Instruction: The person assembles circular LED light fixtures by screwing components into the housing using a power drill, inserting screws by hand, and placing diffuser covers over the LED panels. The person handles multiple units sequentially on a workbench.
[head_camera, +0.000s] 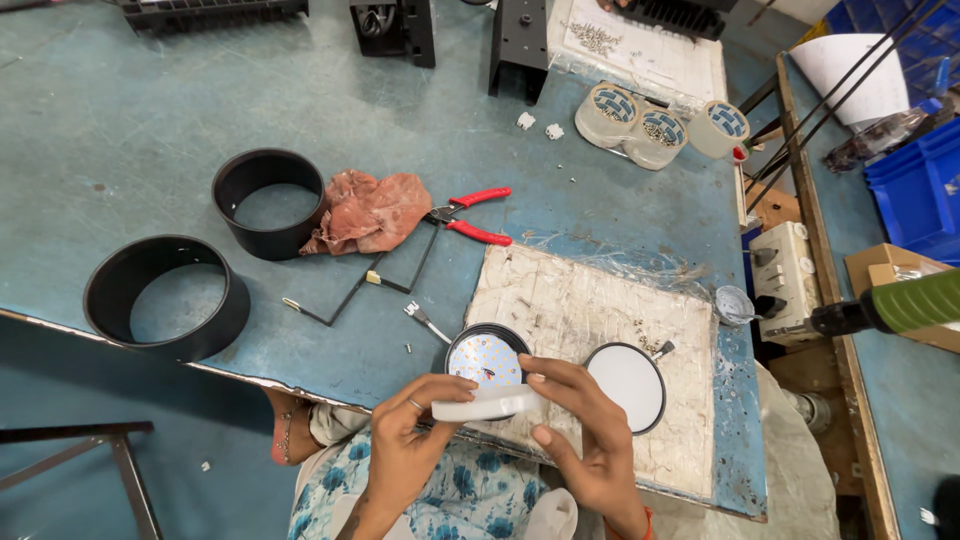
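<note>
Item: white disc (487, 403), pinched edge-on btwn our left hand (408, 440) & right hand (580, 430), fingers closed on rim, just below LED lamp (486, 358). Risk, we judge: grip slips, disc drops off table (120, 120) edge.

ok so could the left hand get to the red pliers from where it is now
Probably not at once: the left hand and right hand both hold the white disc. The table between it and the red pliers looks open.
</note>
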